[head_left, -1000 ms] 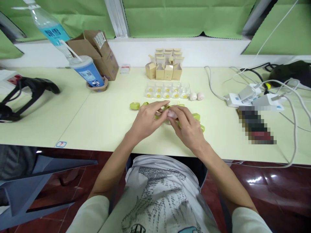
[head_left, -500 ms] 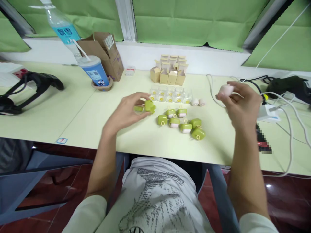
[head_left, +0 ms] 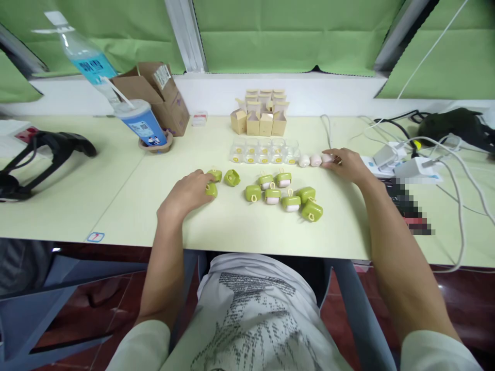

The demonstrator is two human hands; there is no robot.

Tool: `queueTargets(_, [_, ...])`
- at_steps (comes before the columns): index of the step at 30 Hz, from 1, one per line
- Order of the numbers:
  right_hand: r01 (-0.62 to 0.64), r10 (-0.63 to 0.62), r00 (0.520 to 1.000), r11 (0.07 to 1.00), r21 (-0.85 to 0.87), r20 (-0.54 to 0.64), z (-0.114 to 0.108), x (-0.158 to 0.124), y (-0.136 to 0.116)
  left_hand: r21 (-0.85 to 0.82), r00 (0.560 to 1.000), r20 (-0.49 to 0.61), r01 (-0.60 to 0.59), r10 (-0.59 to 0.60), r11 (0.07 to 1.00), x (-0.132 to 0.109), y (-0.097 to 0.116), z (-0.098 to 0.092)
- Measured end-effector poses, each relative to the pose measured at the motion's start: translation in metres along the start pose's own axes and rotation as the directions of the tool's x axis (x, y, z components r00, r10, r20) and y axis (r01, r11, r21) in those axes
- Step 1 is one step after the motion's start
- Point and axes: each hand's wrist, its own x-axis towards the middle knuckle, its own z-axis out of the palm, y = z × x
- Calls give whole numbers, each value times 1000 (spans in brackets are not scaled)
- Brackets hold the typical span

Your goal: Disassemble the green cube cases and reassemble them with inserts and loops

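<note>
On the left, my left hand (head_left: 185, 195) rests low over the table, fingers closed around a small green case piece (head_left: 211, 189). Two more green pieces lie just beyond its fingertips, one of them an open hollow green shell (head_left: 232, 178). At the right, my right hand (head_left: 348, 165) pinches a pale pink rounded piece (head_left: 327, 158) at table level. It stands at the end of a short row with two similar pale pieces (head_left: 315, 160). Between my hands sit several green cases with loops (head_left: 273, 195), some showing pale pink bodies underneath.
Clear plastic cups with yellow stickers (head_left: 264, 152) stand in rows behind the green cases. Open small cardboard boxes (head_left: 260, 121) are grouped by the wall. A blue drink cup (head_left: 144, 126), a bottle (head_left: 91, 62) and a brown carton (head_left: 170, 103) stand left; chargers and cables (head_left: 413, 167) lie right.
My right hand has come down and left, bringing the pale pink piece to the row's end. My left hand has moved left and down; the open green shell now lies apart from it.
</note>
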Motion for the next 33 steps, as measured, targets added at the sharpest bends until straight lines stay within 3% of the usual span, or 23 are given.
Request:
queueTargets(4, [7, -7, 1000, 1000, -7, -17, 3, -2, -1, -45, 998, -52, -38, 36, 998, 0, 2, 2])
queueTargets(9, [8, -8, 1000, 1000, 12, -27, 10, -3, 2, -46, 999, -40, -30, 29, 998, -1, 6, 0])
queueTargets(14, [110, -97, 984, 991, 80, -147, 19, 0, 9, -46, 1000, -3, 1, -1, 999, -2, 11, -9])
queueTargets(18, [187, -167, 977, 969, 159, -129, 18, 2, 4, -66, 1000, 25, -10, 12, 998, -1, 11, -13])
queueTargets(21, [147, -137, 987, 979, 143, -79, 15, 1, -4, -79, 1000, 17, -21, 23, 997, -1, 9, -13])
queueTargets(33, [36, -23, 996, 989, 144, -91, 10, -3, -17, -118, 1000, 5, 3, -2, 993, -3, 12, -17])
